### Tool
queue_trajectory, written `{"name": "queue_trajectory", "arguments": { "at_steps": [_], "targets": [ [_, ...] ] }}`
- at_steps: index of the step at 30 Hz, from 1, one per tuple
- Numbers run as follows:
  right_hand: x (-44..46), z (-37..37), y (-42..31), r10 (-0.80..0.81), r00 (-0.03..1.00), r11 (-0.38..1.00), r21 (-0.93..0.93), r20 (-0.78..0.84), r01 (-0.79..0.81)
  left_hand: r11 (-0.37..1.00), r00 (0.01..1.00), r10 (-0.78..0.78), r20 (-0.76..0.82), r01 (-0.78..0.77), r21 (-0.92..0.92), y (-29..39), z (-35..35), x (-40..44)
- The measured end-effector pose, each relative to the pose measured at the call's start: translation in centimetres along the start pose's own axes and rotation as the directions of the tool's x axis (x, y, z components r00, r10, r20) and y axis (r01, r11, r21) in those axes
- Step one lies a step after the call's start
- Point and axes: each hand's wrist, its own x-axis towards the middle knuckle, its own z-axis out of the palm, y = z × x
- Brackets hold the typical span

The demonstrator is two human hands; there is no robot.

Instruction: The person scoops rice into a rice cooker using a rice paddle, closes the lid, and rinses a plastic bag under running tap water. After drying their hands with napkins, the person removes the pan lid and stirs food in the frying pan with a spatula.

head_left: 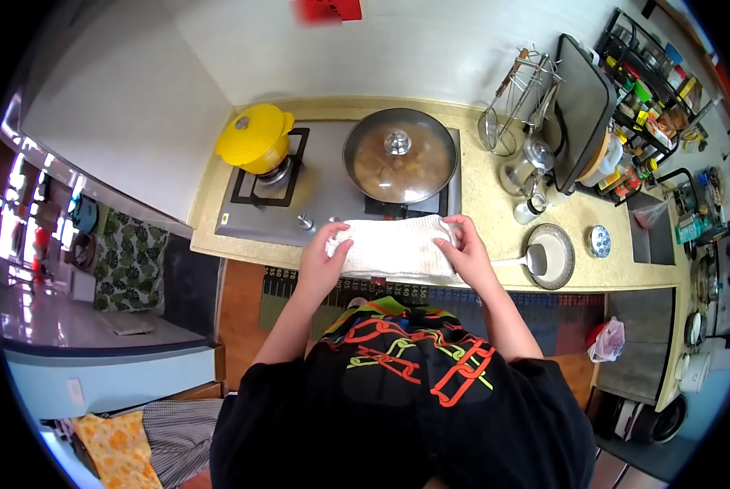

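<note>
A white cloth [397,246], folded into a rough rectangle, is stretched between my two hands at the front edge of the counter. My left hand [327,253] grips its left end, thumb on top. At the other end my right hand [465,248] pinches the cloth the same way. Just beyond it a dark frying pan [351,163] with a glass lid [414,171] sits on the stove, brown food showing through. The pan's handle points toward me and is partly covered by the cloth.
A yellow lidded pot [255,140] stands on the left burner of the stove [324,196]. To the right are a bowl [566,238] with a spatula [536,259] across it, a small glass jar [530,209], a glass pitcher [528,167] and a utensil rack [521,98].
</note>
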Motion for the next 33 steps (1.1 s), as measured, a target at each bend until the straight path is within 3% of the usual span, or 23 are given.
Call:
{"name": "queue_trajectory", "arguments": {
  "at_steps": [3, 6, 8, 10, 12, 13, 15, 16, 17, 19, 21, 23, 27, 30, 33],
  "targets": [
    [1.0, 0.0, -2.1, -0.002, 1.000, 0.996, -0.086, -0.026, 0.000, 1.000, 0.999, -0.006, -0.033, 0.006, 0.015, 0.4, -0.1, 1.7],
    [4.1, -0.5, -3.4, -0.067, 0.995, 0.987, -0.149, -0.071, 0.056, 0.987, 0.985, 0.150, -0.088, -0.144, 0.073, 0.8, -0.8, 5.6],
    [7.0, -0.5, -5.9, -0.124, 0.986, 0.980, -0.167, -0.114, 0.104, 0.981, 0.970, 0.189, -0.151, -0.193, -0.016, 0.9, -0.9, 9.5],
    [10.5, -0.7, -8.2, -0.142, 0.975, 0.970, -0.223, -0.172, 0.102, 0.985, 0.974, 0.168, -0.154, -0.162, 0.052, 2.7, -1.3, 13.3],
    [14.7, -1.7, -7.0, -0.286, 0.933, 0.916, -0.347, -0.219, 0.199, 0.982, 0.978, 0.154, -0.141, -0.136, 0.132, 2.5, -1.3, 16.6],
    [16.5, -2.6, -6.4, -0.245, 0.939, 0.878, -0.466, -0.242, 0.109, 0.945, 0.983, 0.167, -0.078, -0.137, 0.297, 1.7, -1.3, 17.3],
    [17.3, -2.8, -5.5, -0.460, 0.861, 0.577, -0.810, -0.215, 0.106, 0.790, 0.985, 0.163, 0.051, -0.162, 0.591, 0.5, -1.5, 18.4],
    [17.3, -2.6, -5.7, -0.550, 0.819, 0.378, -0.923, -0.164, 0.069, 0.812, 0.979, 0.203, 0.028, -0.184, 0.554, 0.2, -1.6, 18.3],
    [16.8, -2.5, -5.8, -0.485, 0.856, 0.373, -0.928, -0.180, 0.016, 0.830, 0.970, 0.241, 0.003, -0.208, 0.517, -0.3, -1.7, 17.6],
    [17.4, -1.6, -4.4, -0.360, 0.917, 0.514, -0.857, -0.171, 0.042, 0.864, 0.939, 0.339, -0.060, -0.286, 0.415, -1.1, -1.8, 16.2],
    [17.3, 0.5, -4.1, -0.244, 0.958, 0.622, -0.782, -0.149, 0.037, 0.941, 0.968, 0.240, -0.073, -0.213, 0.262, -1.2, -2.3, 14.5],
    [18.8, 2.7, -3.4, -0.237, 0.967, 0.553, -0.831, -0.092, 0.057, 0.977, 0.975, 0.191, -0.111, -0.178, 0.119, -1.5, -2.7, 13.0],
    [22.5, 6.0, -2.4, -0.169, 0.984, 0.402, -0.915, -0.052, 0.021, 0.984, 0.973, 0.168, -0.160, -0.155, 0.090, -2.1, -4.0, 11.3],
    [24.1, 7.1, -2.3, -0.142, 0.988, 0.393, -0.920, -0.057, 0.004, 0.988, 0.972, 0.151, -0.181, -0.141, 0.068, -2.9, -5.3, 10.2],
    [25.1, 7.1, -1.5, -0.222, 0.974, 0.384, -0.914, 0.049, 0.134, 0.994, 0.975, 0.108, -0.197, -0.109, 0.005, -3.9, -5.7, 8.8]
  ]
}}
